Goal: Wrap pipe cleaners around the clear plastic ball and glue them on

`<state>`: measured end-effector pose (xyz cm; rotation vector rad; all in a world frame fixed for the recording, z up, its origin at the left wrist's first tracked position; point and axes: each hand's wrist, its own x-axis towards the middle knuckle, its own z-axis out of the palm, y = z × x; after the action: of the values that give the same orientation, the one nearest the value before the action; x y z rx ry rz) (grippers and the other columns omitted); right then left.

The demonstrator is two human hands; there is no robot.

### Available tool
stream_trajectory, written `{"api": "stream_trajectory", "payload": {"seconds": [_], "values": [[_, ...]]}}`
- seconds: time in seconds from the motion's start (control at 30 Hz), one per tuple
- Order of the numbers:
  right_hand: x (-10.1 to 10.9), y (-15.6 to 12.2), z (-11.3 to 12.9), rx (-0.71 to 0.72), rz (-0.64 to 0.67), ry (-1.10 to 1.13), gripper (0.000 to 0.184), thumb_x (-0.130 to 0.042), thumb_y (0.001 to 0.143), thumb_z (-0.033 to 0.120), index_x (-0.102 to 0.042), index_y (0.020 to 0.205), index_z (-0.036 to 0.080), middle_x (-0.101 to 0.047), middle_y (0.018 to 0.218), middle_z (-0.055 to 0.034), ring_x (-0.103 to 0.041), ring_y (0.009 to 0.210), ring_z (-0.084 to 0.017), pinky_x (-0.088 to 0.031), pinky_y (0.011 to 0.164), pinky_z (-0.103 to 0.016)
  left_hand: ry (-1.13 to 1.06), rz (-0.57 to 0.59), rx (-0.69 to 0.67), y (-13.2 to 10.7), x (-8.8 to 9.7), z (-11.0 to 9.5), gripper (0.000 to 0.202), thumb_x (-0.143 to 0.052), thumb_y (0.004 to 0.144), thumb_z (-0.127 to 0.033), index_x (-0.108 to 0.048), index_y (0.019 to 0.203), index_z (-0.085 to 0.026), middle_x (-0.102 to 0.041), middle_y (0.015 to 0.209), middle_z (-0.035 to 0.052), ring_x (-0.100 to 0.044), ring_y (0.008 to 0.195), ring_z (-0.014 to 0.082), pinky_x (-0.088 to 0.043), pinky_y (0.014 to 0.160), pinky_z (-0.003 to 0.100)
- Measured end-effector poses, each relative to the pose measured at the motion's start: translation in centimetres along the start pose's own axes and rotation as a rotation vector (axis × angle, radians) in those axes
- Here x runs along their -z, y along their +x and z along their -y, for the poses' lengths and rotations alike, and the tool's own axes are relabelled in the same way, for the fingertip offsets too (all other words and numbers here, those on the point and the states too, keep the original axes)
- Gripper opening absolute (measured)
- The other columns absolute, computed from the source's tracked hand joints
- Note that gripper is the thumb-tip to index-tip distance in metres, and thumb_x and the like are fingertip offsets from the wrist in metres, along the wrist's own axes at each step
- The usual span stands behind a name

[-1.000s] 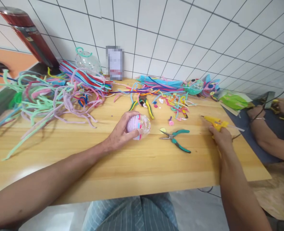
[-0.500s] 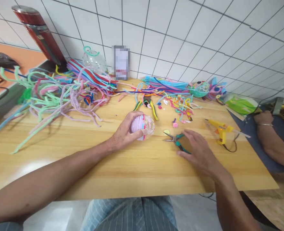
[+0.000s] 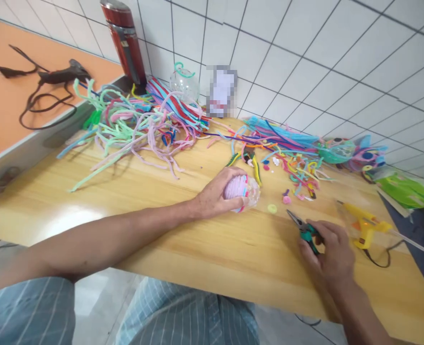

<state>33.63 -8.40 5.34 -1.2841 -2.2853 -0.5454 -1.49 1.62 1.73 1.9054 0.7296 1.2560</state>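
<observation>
The left hand [image 3: 215, 197] rests on the wooden surface [image 3: 183, 249] near the middle, its grip curled around a clear ball [image 3: 246, 191] wound with pink fuzz. To the right, the right hand [image 3: 330, 254] closes its grip on the teal-handled pliers [image 3: 303, 227], tips pointing far-left. A yellow glue gun [image 3: 367, 225] lies just right of it; loose pipe cleaners [image 3: 143, 125] are heaped at the far left.

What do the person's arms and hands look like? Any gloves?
No gloves. The left hand and right hand are bare, with no ring or watch showing. The left arm wears a short sleeve, pale blue with thin white stripes. The right arm is bare up to the picture's edge.
</observation>
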Motion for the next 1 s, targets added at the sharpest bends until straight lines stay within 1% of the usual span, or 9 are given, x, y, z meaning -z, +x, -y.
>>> {"api": "stream_trajectory", "payload": {"seconds": [0.07,0.17,0.23,0.3,0.43,0.6,0.7,0.83,1.0], "values": [[0.3,2.1,0.8,0.064,-0.051,0.031,0.042,-0.067,0.101,0.037,-0.062,0.139,0.023,-0.070,0.109,-0.0091,-0.071,0.087,-0.022,-0.060,0.069,-0.034,0.020,0.003,-0.007,0.0,0.1,-0.2,0.060,-0.077,0.091,-0.043,-0.053,0.143,-0.022,-0.061,0.144,0.0159,-0.061,0.138,0.0320,-0.051,0.122,0.053],[-0.2,5.2,2.1,0.169,-0.088,0.068,0.043,-0.071,0.099,0.035,-0.064,0.140,0.024,-0.073,0.107,-0.0089,-0.074,0.092,-0.023,-0.060,0.071,-0.032,0.045,0.007,-0.018,0.0,0.3,-0.4,0.059,-0.076,0.093,-0.042,-0.052,0.143,-0.022,-0.061,0.144,0.0165,-0.061,0.138,0.0320,-0.050,0.123,0.054],[-1.0,6.8,2.7,0.229,-0.109,0.063,0.041,-0.071,0.099,0.034,-0.065,0.138,0.021,-0.074,0.107,-0.0104,-0.075,0.094,-0.023,-0.061,0.073,-0.031,0.045,0.009,-0.026,0.0,0.4,-0.5,0.060,-0.076,0.093,-0.042,-0.052,0.143,-0.021,-0.061,0.143,0.0166,-0.061,0.138,0.0321,-0.051,0.122,0.054],[-1.9,7.6,2.9,0.272,-0.111,0.055,0.036,-0.070,0.101,0.034,-0.066,0.133,0.018,-0.075,0.106,-0.0115,-0.075,0.094,-0.023,-0.061,0.076,-0.031,0.042,0.011,-0.028,0.1,0.4,-0.4,0.060,-0.076,0.092,-0.042,-0.052,0.144,-0.022,-0.061,0.144,0.0159,-0.060,0.139,0.0322,-0.051,0.122,0.054],[-2.8,7.5,2.7,0.289,-0.082,0.073,0.030,-0.070,0.101,0.033,-0.068,0.125,0.015,-0.076,0.102,-0.0110,-0.076,0.090,-0.022,-0.060,0.074,-0.029,0.033,0.013,-0.032,0.1,0.4,-0.4,0.061,-0.077,0.092,-0.039,-0.051,0.145,-0.024,-0.060,0.144,0.0151,-0.060,0.138,0.0316,-0.051,0.122,0.054],[-3.1,7.1,2.6,0.256,-0.087,0.103,0.028,-0.070,0.101,0.033,-0.069,0.123,0.017,-0.076,0.100,-0.0095,-0.077,0.087,-0.020,-0.060,0.071,-0.029,0.039,0.018,-0.038,0.0,0.3,-0.4,0.062,-0.075,0.092,-0.040,-0.050,0.147,-0.025,-0.059,0.145,0.0151,-0.059,0.140,0.0322,-0.050,0.122,0.055],[-3.2,7.1,2.7,0.221,-0.067,0.099,0.029,-0.071,0.101,0.034,-0.068,0.127,0.022,-0.077,0.102,-0.0083,-0.078,0.090,-0.021,-0.061,0.072,-0.030,0.044,0.015,-0.034,0.0,0.4,-0.4,0.062,-0.075,0.092,-0.042,-0.050,0.147,-0.024,-0.060,0.146,0.0153,-0.058,0.142,0.0327,-0.049,0.123,0.055],[-3.4,6.8,2.7,0.187,-0.032,0.125,0.037,-0.073,0.099,0.032,-0.066,0.135,0.026,-0.078,0.104,-0.0083,-0.079,0.092,-0.024,-0.064,0.076,-0.033,0.042,0.026,-0.029,-0.1,0.5,-0.4,0.063,-0.075,0.092,-0.040,-0.050,0.148,-0.025,-0.059,0.147,0.0157,-0.057,0.143,0.0341,-0.048,0.125,0.057],[-3.2,6.7,2.7,0.205,-0.038,0.116,0.044,-0.073,0.098,0.030,-0.064,0.140,0.022,-0.078,0.105,-0.0099,-0.079,0.092,-0.024,-0.064,0.078,-0.034,0.039,0.028,-0.013,-0.1,0.5,-0.6,0.063,-0.076,0.091,-0.041,-0.050,0.147,-0.025,-0.060,0.148,0.0155,-0.057,0.143,0.0346,-0.048,0.125,0.058]]}}
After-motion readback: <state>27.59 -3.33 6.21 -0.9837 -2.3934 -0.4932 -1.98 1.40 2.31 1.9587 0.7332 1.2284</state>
